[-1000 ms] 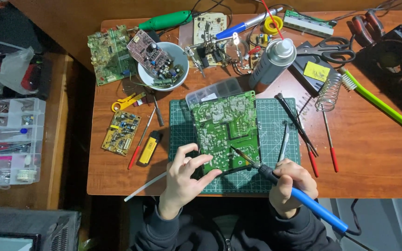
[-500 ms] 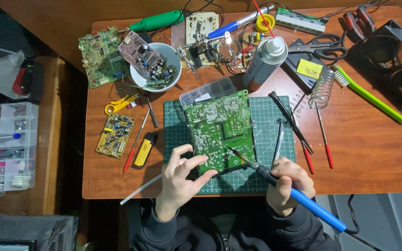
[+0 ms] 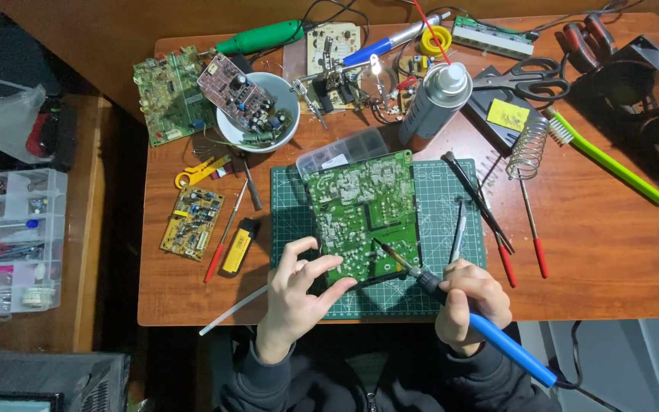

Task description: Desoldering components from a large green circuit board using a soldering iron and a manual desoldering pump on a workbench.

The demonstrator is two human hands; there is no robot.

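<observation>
Here we list:
- Left hand [image 3: 295, 294], fingers pinching the green circuit board [image 3: 360, 214]'s near edge.
- Right hand [image 3: 470, 301] clenched around the blue-handled soldering iron [image 3: 459, 313], tip on the board.
- Yellow square label [image 3: 507, 114] beside the grey spray can [image 3: 432, 95].

A wooden tabletop [image 3: 589, 259] carries a green cutting mat [image 3: 436, 191] near its front edge. Left of the mat lie a small yellow circuit board [image 3: 192, 222], a yellow lighter [image 3: 238, 246] and a white bowl [image 3: 226, 133]. Right of it lie a coiled wire stand [image 3: 526, 147], scissors [image 3: 532, 76] and a green toothbrush [image 3: 608, 158].
</observation>
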